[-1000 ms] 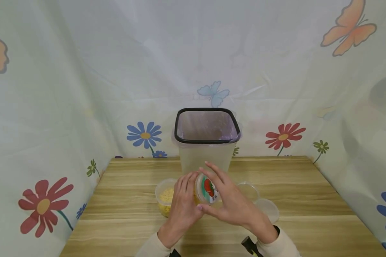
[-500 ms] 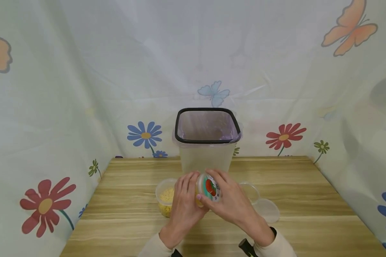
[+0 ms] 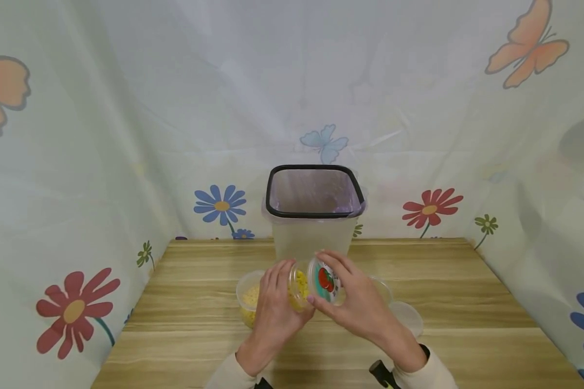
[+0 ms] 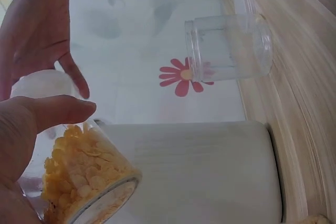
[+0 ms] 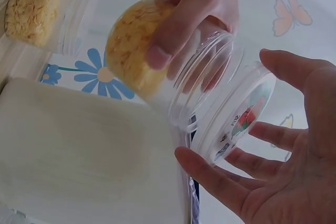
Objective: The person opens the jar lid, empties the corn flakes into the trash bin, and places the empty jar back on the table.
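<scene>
My left hand (image 3: 276,310) grips a clear plastic jar (image 3: 298,285) part-filled with yellow flakes, held tilted with its mouth towards the right. In the left wrist view the flakes (image 4: 86,169) lie near the jar's base. Between thumb and fingers, my right hand (image 3: 360,302) holds a round lid (image 3: 326,280) with a red and green printed label. The right wrist view has the lid (image 5: 241,114) by its edge in the fingers, just off the jar's threaded rim (image 5: 210,72).
A second jar of yellow flakes (image 3: 249,300) stands left of my hands. To the right are a clear jar without flakes (image 4: 226,48) and a translucent lid (image 3: 409,317) on the wooden table (image 3: 443,275). Behind stands a pale bin (image 3: 313,235) with a black rim and purple liner.
The right hand closed round the lid's edge, then drew it to the right off the jar. The jar's mouth is now uncovered. The left hand has stayed nearly in place.
</scene>
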The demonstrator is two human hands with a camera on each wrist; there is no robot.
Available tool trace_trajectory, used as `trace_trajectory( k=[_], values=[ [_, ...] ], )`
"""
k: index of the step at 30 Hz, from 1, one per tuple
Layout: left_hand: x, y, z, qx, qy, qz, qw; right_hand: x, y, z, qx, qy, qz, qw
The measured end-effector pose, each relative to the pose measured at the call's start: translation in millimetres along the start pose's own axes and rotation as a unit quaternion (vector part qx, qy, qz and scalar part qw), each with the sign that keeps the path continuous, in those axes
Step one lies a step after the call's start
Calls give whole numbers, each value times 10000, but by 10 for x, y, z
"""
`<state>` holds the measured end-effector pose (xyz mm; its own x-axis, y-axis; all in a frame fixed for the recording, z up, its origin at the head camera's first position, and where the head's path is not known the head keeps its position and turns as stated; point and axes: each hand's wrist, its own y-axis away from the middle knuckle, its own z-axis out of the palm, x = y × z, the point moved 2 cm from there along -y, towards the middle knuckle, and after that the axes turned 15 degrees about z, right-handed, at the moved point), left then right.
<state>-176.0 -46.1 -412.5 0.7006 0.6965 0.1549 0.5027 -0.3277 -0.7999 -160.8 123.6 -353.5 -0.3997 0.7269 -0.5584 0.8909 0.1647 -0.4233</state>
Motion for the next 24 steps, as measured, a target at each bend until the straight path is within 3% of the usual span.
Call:
trace_trajectory(
  k=[8, 24],
  values=[
    [-113, 34, -92, 141, 174, -391, 9990, 153, 46, -8, 209, 33, 146, 9997],
    [-231, 145, -181, 12, 518, -818, 9953, 376, 171, 386, -406, 556, 595, 9959]
  ],
)
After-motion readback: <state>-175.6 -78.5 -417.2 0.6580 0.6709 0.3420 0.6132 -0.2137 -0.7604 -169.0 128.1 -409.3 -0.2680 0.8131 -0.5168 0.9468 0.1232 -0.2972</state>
